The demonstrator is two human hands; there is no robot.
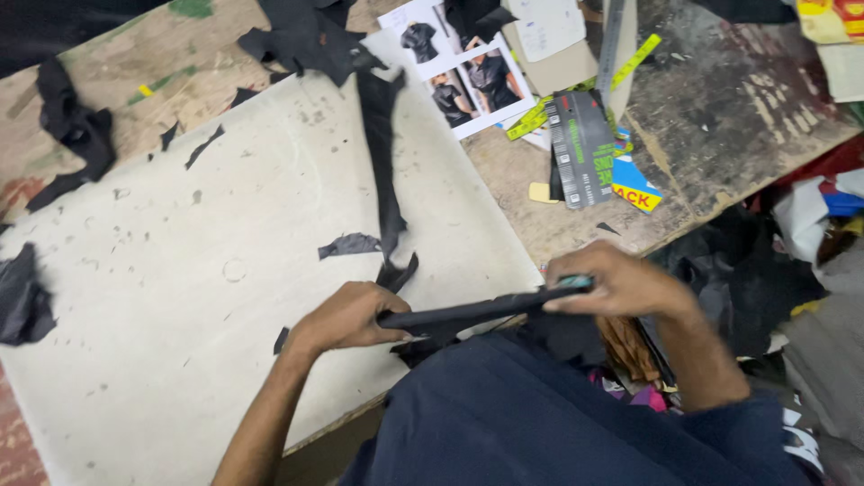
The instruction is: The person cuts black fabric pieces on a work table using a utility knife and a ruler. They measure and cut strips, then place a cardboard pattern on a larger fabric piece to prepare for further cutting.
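Navy lap nearest. Left hand [346,317] and right hand [621,283], apart, each pinch an end of a black strip [468,310] over the board [180,315] edge. Likely limp, light; best held at ends.

A long, narrow strip of black leather-like material [468,311] is stretched nearly level between both hands, just off the near edge of the pale cutting board.

A worn wooden tabletop [720,117] is carrying a pale cutting board [180,297], black scraps [349,245], photo sheets [459,63], a yellow tape measure [630,63] and a dark packet [580,148].
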